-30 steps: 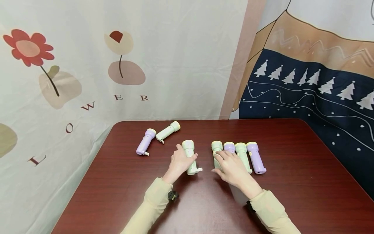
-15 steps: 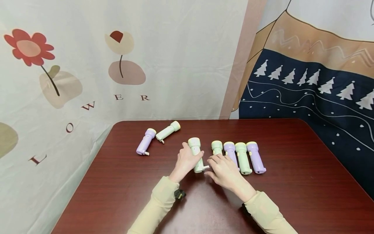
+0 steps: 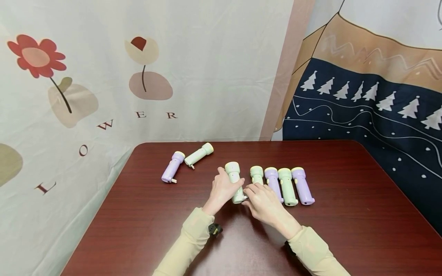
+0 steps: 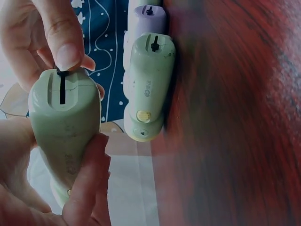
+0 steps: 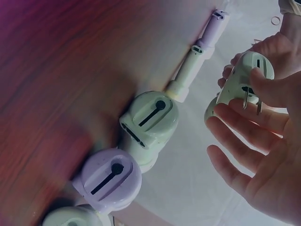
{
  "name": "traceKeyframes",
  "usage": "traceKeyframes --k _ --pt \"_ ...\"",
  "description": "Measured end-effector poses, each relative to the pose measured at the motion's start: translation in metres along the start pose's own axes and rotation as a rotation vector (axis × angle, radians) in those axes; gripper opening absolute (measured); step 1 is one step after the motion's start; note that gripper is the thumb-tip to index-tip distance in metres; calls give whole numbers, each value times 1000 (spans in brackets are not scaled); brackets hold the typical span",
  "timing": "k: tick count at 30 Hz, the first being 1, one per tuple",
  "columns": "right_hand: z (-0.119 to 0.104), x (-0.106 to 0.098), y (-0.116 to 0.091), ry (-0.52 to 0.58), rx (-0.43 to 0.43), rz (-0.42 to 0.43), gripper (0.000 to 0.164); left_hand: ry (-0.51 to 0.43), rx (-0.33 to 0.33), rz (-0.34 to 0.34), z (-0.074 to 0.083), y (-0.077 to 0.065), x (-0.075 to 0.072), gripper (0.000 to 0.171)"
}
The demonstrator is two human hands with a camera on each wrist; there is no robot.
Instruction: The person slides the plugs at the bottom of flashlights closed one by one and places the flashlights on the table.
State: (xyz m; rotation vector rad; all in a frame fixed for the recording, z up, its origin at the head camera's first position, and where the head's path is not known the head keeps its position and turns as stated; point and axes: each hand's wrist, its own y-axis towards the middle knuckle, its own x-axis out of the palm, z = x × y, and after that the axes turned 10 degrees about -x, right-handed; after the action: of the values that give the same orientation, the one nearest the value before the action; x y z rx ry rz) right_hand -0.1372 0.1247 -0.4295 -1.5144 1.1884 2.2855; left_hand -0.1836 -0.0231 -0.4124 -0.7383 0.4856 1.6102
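Observation:
My left hand (image 3: 222,191) grips a light green flashlight (image 3: 233,177) by its body, raised with its pale yellow lens end away from me. Two metal prongs (image 5: 245,100) of a fold-out plug stick out near its tail, in the right wrist view. My right hand (image 3: 264,203) pinches this tail end: the thumb (image 4: 68,55) presses the black slider knob in the slot, and the index finger lies by the prongs. Just beyond the right hand, a green flashlight (image 3: 256,173) lies on the table, its lower part hidden by that hand.
To the right, a purple flashlight (image 3: 272,180), a green one (image 3: 287,188) and another purple one (image 3: 302,186) continue the side-by-side row on the brown table (image 3: 138,222). At the back left lie a purple flashlight (image 3: 172,167) and a green flashlight (image 3: 198,155), both with prongs out.
My left hand has carried the green flashlight to the right and slightly up. My right hand has shifted left from the row to meet its tail.

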Motion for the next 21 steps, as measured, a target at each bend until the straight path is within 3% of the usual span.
traceKeyframes --k 21 --pt "3 -3 2 -11 1 71 27 -29 -16 63 8 -6 6 69"
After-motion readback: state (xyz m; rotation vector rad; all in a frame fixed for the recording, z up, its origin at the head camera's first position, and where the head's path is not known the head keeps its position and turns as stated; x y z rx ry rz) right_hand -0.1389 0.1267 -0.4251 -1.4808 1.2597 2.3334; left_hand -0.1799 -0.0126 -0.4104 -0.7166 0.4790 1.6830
